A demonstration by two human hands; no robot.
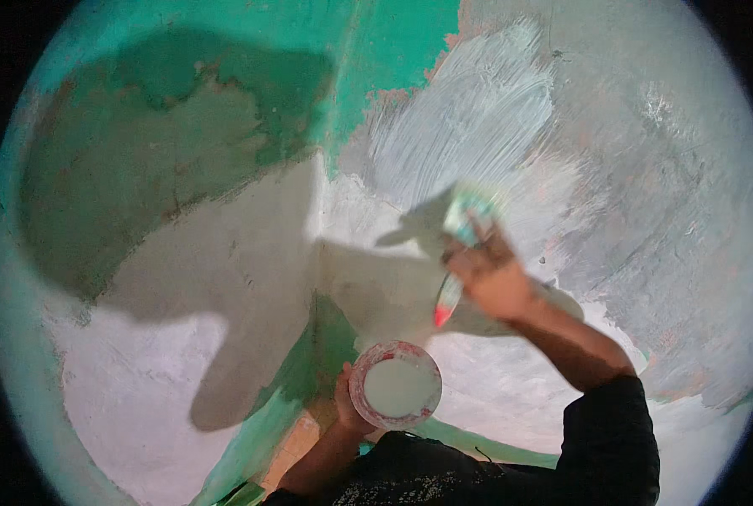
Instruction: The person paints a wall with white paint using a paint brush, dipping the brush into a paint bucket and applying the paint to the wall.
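1. Head view: the person faces an inside wall corner [319, 253], green wall [182, 126] on the left and grey wall [646, 185] on the right.
2. Right hand [488, 271] is raised against the right-hand wall, fingers wrapped tight around a paintbrush [461, 253].
3. Brush head is up and smeared with pale paint. It is motion-blurred, so bristle contact with the wall cannot be confirmed. The red handle tip [441, 316] points down below the fist.
4. Left hand [347, 405] holds a small round paint tub [395, 385] low in the frame, close to the body. Thumb and fingers pinch the tub's left rim; how the rest of the hand grips underneath is hidden.
5. Tub: reddish, paint-stained rim, open top, held roughly level. It is filled most of the way with whitish paint [400, 388] with a smooth surface.
6. Tub sits just below the brush handle tip, not touching it.
7. Wall state: fresh whitish brush strokes [469, 118] fan up and to the right above the brush. The lower areas of both walls are coated white. The upper left is still green with patchy peeled spots.
8. Dark sleeve [608, 438] covers the right upper arm; both forearms are bare.
9. Hand and head shadows [225, 337] fall on the corner and left wall.
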